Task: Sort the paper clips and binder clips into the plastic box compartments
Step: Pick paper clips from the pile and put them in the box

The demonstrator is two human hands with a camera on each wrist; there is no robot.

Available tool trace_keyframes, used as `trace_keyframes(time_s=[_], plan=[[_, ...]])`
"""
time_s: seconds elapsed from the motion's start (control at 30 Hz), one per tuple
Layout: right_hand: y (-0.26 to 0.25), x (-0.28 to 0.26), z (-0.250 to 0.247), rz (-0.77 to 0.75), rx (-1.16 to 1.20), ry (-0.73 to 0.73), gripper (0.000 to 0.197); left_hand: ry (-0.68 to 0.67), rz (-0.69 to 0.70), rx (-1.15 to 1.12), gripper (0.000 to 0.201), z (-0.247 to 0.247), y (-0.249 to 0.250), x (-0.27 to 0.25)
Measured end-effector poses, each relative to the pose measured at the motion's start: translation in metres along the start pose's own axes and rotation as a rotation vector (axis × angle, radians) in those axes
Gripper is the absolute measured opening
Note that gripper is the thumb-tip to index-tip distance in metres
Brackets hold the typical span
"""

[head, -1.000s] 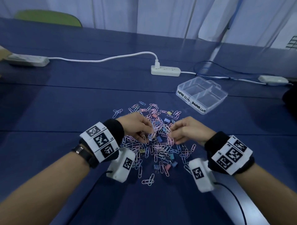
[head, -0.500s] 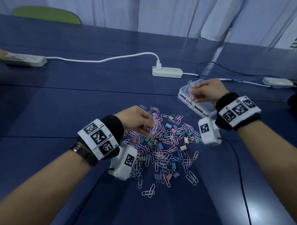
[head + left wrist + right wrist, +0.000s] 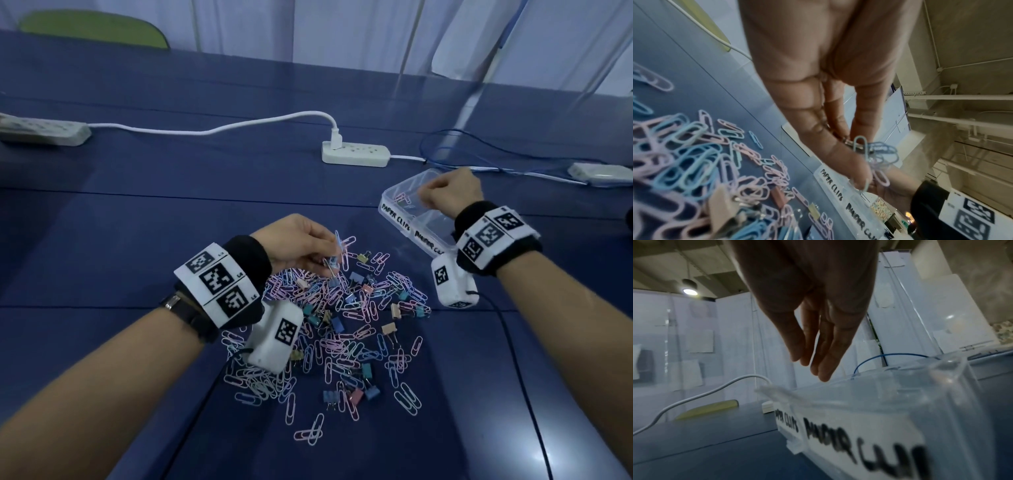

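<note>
Head view, change: the right hand had been carried from the heap to hover over the plastic box; a few paper clips were seen lying below its knuckles, so a delivery was judged done.
Head view, heap: most clips remained beneath the left hand.
Left wrist view: a bunch of paper clips was pinched at the fingertips; whether a binder clip was caught among them could not be told.
Right wrist view: fingers were released, straight, holding nothing, above the box wall; its contents were blurred.
</note>
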State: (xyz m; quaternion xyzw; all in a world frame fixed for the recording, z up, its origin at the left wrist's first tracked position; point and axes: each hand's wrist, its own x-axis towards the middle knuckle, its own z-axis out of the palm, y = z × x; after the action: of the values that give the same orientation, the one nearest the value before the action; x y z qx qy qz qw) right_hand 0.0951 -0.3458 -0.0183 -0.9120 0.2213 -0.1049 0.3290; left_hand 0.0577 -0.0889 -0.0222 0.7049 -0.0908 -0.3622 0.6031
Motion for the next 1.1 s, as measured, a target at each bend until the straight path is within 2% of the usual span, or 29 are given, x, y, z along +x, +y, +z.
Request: trace_keyframes(time_s=[0.1, 0.2, 0.4, 0.53, 0.63, 0.73, 0.8, 0.87, 1.0, 1.1], plan=[[-0.011, -0.023, 0.001, -0.166, -0.039, -0.025, 0.014, 0.013, 0.004, -0.052, 0.012, 0.001, 0.005, 0.003], [-0.015, -0.046, 0.011, -0.296, 0.013, -0.139, 0.010, 0.006, -0.003, -0.109, 0.012, 0.001, 0.009, 0.007], [-0.021, -0.102, 0.016, -0.233, 0.401, -0.611, 0.023, -0.021, -0.015, -0.186, 0.015, 0.000, 0.017, 0.018], [-0.023, -0.112, 0.013, -0.249, 0.471, -0.594, 0.026, -0.072, -0.031, -0.157, 0.017, 0.000, 0.016, 0.017], [-0.014, -0.111, 0.007, -0.257, 0.322, -0.544, 0.025, -0.077, -0.020, -0.143, 0.015, -0.002, 0.021, 0.019], [0.001, -0.106, 0.002, -0.318, -0.061, -0.487, 0.032, -0.008, 0.062, -0.128, 0.014, 0.000, 0.037, 0.035], [0.012, -0.102, 0.002, -0.325, -0.316, -0.527, 0.045, 0.055, 0.125, -0.110, 0.016, 0.005, 0.051, 0.054], [0.019, -0.101, 0.004, -0.293, -0.469, -0.595, 0.058, 0.114, 0.169, -0.082, 0.021, 0.013, 0.064, 0.074], [0.023, -0.102, 0.005, -0.293, -0.498, -0.649, 0.063, 0.185, 0.188, -0.025, 0.027, 0.031, 0.078, 0.110], [0.021, -0.101, 0.005, -0.347, -0.447, -0.654, 0.048, 0.224, 0.188, 0.053, 0.024, 0.040, 0.079, 0.133]])
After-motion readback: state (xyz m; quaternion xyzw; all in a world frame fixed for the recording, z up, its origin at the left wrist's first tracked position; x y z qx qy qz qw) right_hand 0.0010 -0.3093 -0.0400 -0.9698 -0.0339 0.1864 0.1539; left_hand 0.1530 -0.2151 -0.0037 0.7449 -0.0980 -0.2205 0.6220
